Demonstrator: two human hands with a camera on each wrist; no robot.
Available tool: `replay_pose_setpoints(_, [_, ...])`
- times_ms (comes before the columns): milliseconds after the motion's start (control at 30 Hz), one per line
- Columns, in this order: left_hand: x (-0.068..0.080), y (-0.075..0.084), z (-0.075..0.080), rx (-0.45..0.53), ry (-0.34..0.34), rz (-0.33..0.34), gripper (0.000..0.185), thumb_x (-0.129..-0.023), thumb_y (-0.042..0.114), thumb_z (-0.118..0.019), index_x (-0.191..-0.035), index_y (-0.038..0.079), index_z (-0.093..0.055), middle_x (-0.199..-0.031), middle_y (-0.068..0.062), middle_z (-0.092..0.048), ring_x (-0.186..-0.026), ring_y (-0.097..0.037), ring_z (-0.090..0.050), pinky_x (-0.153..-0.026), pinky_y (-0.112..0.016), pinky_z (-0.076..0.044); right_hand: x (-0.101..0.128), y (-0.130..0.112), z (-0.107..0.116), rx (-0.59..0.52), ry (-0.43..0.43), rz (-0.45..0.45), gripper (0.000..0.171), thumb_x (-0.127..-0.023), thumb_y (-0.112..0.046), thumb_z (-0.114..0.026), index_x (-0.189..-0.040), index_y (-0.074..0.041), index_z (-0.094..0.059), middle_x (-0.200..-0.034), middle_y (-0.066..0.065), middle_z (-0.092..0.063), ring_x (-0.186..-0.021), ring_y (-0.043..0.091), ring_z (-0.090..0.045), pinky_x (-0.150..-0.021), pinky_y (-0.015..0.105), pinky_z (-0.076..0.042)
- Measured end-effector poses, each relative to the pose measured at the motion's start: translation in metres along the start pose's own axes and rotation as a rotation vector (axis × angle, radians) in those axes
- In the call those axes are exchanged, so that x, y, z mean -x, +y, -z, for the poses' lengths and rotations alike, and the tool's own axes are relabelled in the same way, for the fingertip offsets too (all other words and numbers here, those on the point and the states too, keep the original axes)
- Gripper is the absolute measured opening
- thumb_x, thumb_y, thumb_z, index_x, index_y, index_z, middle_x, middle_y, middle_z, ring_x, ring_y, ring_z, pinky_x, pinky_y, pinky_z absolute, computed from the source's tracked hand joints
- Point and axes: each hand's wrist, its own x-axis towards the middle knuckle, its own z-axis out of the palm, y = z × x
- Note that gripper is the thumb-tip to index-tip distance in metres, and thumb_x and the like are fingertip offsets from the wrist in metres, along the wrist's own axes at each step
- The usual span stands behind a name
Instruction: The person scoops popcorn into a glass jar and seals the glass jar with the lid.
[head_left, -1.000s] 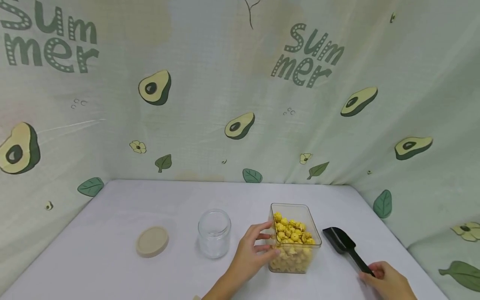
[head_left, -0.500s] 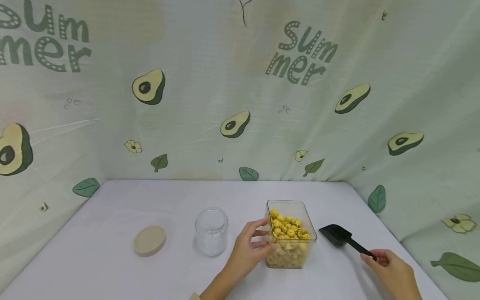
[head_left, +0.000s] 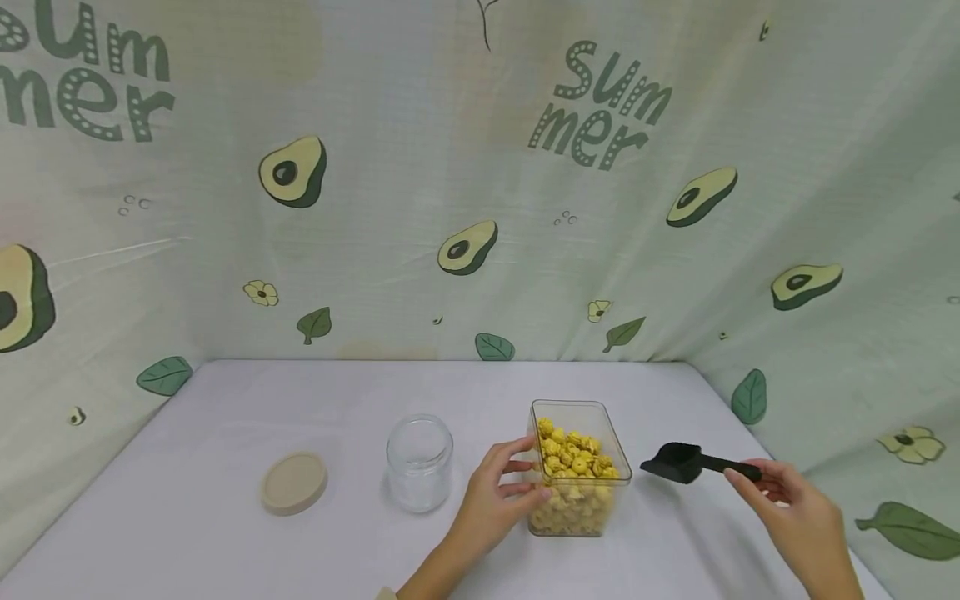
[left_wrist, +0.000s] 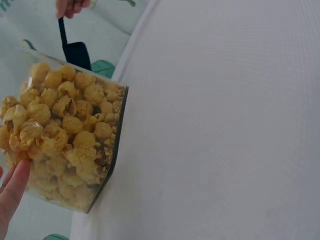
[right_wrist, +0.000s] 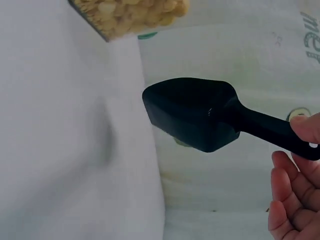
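Observation:
A clear rectangular box (head_left: 577,467) full of yellow popcorn (head_left: 573,454) stands on the white table (head_left: 225,417). My left hand (head_left: 498,496) holds its left wall, fingers curled round the side. My right hand (head_left: 787,508) pinches the handle of a black scoop (head_left: 678,461) and holds it in the air just right of the box. The left wrist view shows the popcorn box (left_wrist: 65,140) close up with a fingertip (left_wrist: 12,192) on it. In the right wrist view the scoop (right_wrist: 192,112) hangs above the table, its handle pinched by my fingers (right_wrist: 305,127).
An empty glass jar (head_left: 418,461) stands left of the box, and its round beige lid (head_left: 294,482) lies further left. Avocado-print cloth (head_left: 450,208) walls in the table at the back and on both sides.
My right hand has taken hold of the scoop's handle and lifted it off the table, level beside the box. The left hand has stayed on the box.

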Motion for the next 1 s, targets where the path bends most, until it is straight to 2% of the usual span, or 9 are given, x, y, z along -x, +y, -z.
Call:
replay_pose_setpoints(133, [0.000, 0.000, -0.001, 0.001, 0.002, -0.006, 0.057, -0.081, 0.019, -0.072, -0.133, 0.015, -0.049, -0.130, -0.010, -0.047, -0.112, -0.028, -0.052, -0.085, -0.021, -0.052, 0.000, -0.019, 0.008, -0.048, 0.038, 0.035, 0.046, -0.083, -0.037, -0.069, -0.109, -0.001, -0.059, -0.074, -0.017, -0.055, -0.065, -0.015, -0.038, -0.052, 0.014, -0.034])
replay_pose_setpoints(267, [0.000, 0.000, -0.001, 0.000, 0.002, -0.009, 0.057, -0.081, 0.019, -0.072, -0.133, 0.014, -0.049, -0.130, -0.009, -0.047, -0.112, -0.029, -0.052, -0.086, -0.022, -0.053, -0.001, -0.037, 0.014, -0.195, 0.083, 0.118, 0.036, -0.082, -0.026, -0.072, -0.106, -0.002, -0.060, -0.076, -0.030, -0.049, -0.071, -0.014, -0.045, -0.059, 0.002, -0.037])
replay_pose_setpoints(367, [0.000, 0.001, -0.001, -0.001, -0.001, -0.008, 0.058, -0.081, 0.019, -0.072, -0.133, 0.013, -0.048, -0.130, -0.009, -0.047, -0.113, -0.030, -0.052, -0.086, -0.022, -0.053, -0.002, -0.050, 0.018, -0.287, 0.105, 0.225, 0.024, -0.081, -0.013, -0.073, -0.101, -0.008, -0.060, -0.082, -0.029, -0.052, -0.074, -0.011, -0.049, -0.065, -0.002, -0.039])
replay_pose_setpoints(500, [0.000, 0.002, -0.001, 0.000, -0.003, -0.010, 0.058, -0.081, 0.018, -0.072, -0.133, 0.012, -0.048, -0.129, -0.010, -0.048, -0.112, -0.031, -0.052, -0.086, -0.022, -0.053, -0.003, -0.068, 0.024, -0.366, 0.135, 0.337, 0.026, -0.079, -0.002, -0.071, -0.099, -0.014, -0.061, -0.086, -0.024, -0.056, -0.076, -0.006, -0.051, -0.068, -0.002, -0.041])
replay_pose_setpoints(633, [0.000, 0.003, -0.001, 0.003, -0.004, -0.012, 0.058, -0.081, 0.018, -0.072, -0.133, 0.012, -0.048, -0.129, -0.010, -0.048, -0.112, -0.032, -0.052, -0.086, -0.022, -0.053, -0.001, -0.086, 0.027, -0.410, 0.171, 0.413, 0.030, -0.077, 0.006, -0.071, -0.102, -0.006, -0.062, -0.091, -0.020, -0.060, -0.077, 0.000, -0.052, -0.072, -0.001, -0.042])
replay_pose_setpoints(767, [0.000, 0.003, 0.000, 0.002, -0.002, -0.006, 0.057, -0.081, 0.019, -0.072, -0.133, 0.013, -0.049, -0.129, -0.009, -0.048, -0.112, -0.030, -0.052, -0.086, -0.022, -0.053, 0.000, -0.098, 0.029, -0.409, 0.183, 0.457, 0.034, -0.077, 0.007, -0.070, -0.109, 0.001, -0.061, -0.094, -0.018, -0.059, -0.079, 0.001, -0.052, -0.076, 0.000, -0.041])
replay_pose_setpoints(867, [0.000, 0.003, 0.000, 0.002, -0.001, -0.001, 0.057, -0.081, 0.019, -0.072, -0.133, 0.014, -0.048, -0.130, -0.009, -0.047, -0.113, -0.028, -0.052, -0.086, -0.023, -0.053, 0.001, -0.103, 0.029, -0.440, 0.180, 0.507, 0.037, -0.079, 0.010, -0.066, -0.114, 0.004, -0.059, -0.095, -0.017, -0.059, -0.082, -0.001, -0.054, -0.079, 0.001, -0.041])
replay_pose_setpoints(1000, [0.000, 0.003, 0.000, 0.006, 0.000, 0.005, 0.057, -0.082, 0.020, -0.071, -0.134, 0.015, -0.048, -0.130, -0.008, -0.047, -0.113, -0.028, -0.052, -0.086, -0.023, -0.053, 0.002, -0.108, 0.027, -0.490, 0.149, 0.619, 0.038, -0.081, 0.016, -0.060, -0.118, 0.009, -0.055, -0.102, -0.015, -0.059, -0.088, -0.002, -0.057, -0.081, 0.002, -0.045])
